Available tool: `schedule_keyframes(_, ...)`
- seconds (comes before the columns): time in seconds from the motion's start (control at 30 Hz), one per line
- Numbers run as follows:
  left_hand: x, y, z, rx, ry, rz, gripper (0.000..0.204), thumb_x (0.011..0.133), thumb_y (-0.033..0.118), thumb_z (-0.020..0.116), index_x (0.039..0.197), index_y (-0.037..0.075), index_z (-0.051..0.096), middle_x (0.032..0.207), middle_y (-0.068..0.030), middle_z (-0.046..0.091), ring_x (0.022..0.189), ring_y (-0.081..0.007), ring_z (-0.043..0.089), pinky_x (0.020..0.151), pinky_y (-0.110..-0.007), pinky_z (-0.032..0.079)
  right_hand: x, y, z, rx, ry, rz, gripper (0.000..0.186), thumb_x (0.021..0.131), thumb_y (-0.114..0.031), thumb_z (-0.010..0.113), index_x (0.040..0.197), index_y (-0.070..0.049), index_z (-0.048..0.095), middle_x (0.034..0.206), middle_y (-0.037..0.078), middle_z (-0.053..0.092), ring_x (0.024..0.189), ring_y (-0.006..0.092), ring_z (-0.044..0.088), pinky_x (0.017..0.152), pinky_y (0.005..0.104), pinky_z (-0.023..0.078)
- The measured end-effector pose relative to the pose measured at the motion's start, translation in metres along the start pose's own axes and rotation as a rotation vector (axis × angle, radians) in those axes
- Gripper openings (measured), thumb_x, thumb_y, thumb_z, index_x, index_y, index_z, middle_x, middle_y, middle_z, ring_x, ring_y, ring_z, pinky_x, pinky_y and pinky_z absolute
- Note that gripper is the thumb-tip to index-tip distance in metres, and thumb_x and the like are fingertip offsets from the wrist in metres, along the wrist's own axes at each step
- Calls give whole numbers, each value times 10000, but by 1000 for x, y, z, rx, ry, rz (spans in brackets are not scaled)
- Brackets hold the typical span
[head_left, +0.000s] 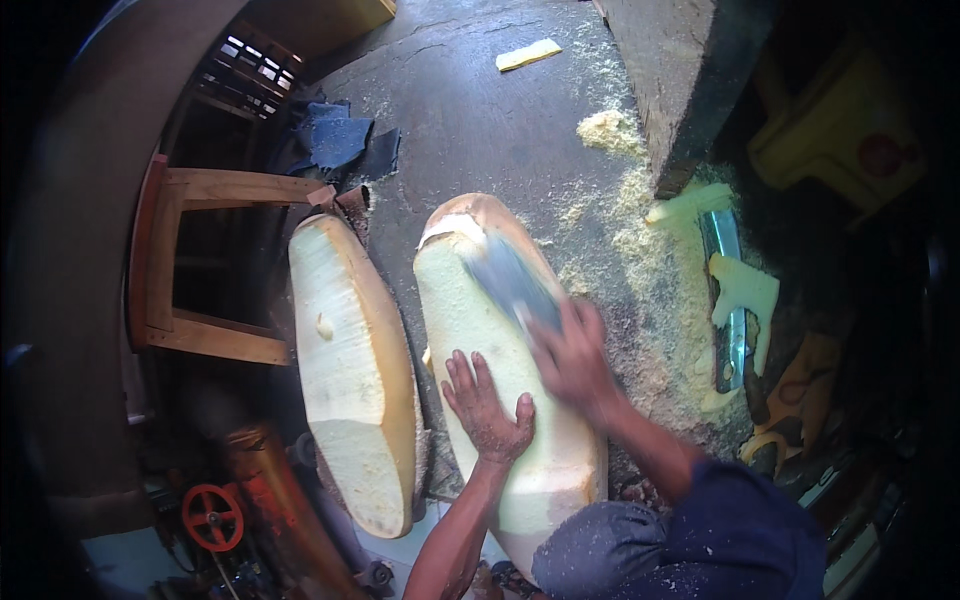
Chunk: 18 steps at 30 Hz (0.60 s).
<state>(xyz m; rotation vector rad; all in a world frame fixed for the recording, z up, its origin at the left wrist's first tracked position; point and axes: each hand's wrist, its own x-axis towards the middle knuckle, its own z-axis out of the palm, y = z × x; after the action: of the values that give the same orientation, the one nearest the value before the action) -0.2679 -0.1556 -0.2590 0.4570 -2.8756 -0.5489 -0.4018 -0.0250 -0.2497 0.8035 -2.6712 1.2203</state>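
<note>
A long pale-yellow foam seat pad (540, 445) with a tan, rounded far end lies lengthwise in front of me. My left hand (485, 415) rests flat on its upper face, fingers spread. Closed round the near end of a long, flat grey tool (510, 280), my right hand (580, 350) holds it against the pad's far half. Motion smears the tool, so whether it is a blade or a sanding board cannot be made out. To the left lies a second foam seat pad (345, 370), with a small dent in its face.
Foam dust (612, 132) covers the dark surface on the right, beside a wooden block (660, 80). Foam offcuts (745, 290) lie over a shiny metal strip (722, 235). At left are a wooden frame (230, 190), blue scraps (337, 138) and a red handwheel (212, 518).
</note>
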Motion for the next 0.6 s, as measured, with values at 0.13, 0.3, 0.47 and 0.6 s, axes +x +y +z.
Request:
schedule_keyframes(0.13, 0, 1, 3, 24, -14, -23, 935, 993, 589, 472, 1651, -28, 226, 1706, -314, 163, 1601, -472, 119, 1246, -669, 71, -35, 0, -4, -49, -7, -2, 356, 954, -238, 663, 1288, -152, 749, 1184, 320, 601, 1018, 387, 514, 929, 536, 425)
schedule_keyframes(0.3, 3, 5, 2, -13, 48, -17, 925, 992, 585, 472, 1663, 4, 215, 1713, -292, 163, 1602, -466, 115, 1247, -670, 71, 112, 18, 51, 39, -114, 127, 341, 1011, -293, 590, 1277, -148, 746, 1242, 235, 607, 1083, 381, 529, 985, 508, 457)
schedule_keyframes(0.47, -1, 2, 6, 42, 47, -7, 925, 965, 552, 514, 1658, 6, 237, 1715, -274, 187, 1601, -453, 146, 1257, -650, 86, -60, 7, -21, -47, -71, -50, 448, 914, -208, 716, 1357, -149, 703, 1376, 361, 539, 1143, 453, 520, 1024, 547, 436)
schedule_keyframes(0.6, 0, 1, 8, 23, 77, -18, 886, 973, 527, 509, 1646, 2, 272, 1715, -260, 212, 1601, -436, 165, 1268, -622, 91, -160, 19, -88, 133, -218, 228, 435, 920, -130, 688, 1352, -77, 693, 1436, 354, 535, 1227, 475, 517, 1072, 558, 426)
